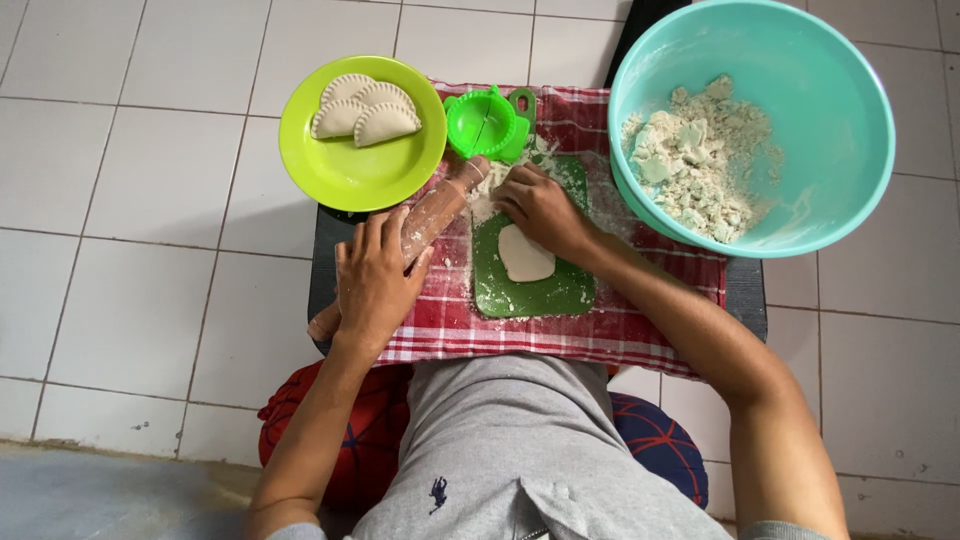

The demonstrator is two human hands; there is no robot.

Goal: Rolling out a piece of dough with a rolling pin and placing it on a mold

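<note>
My left hand [372,280] grips the floury wooden rolling pin [425,225]; my open right hand [540,208] presses the flat pale dough disc [525,256] on the green plastic board [560,290].

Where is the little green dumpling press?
In the head view, the green dumpling press lies at the far edge of the checkered cloth, between the green plate and the teal bowl, beyond the right hand.

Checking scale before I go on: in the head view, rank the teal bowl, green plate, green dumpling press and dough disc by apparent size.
1. teal bowl
2. green plate
3. green dumpling press
4. dough disc

Press and disc look close; the hand partly covers the disc, so that order is unsure.
</note>
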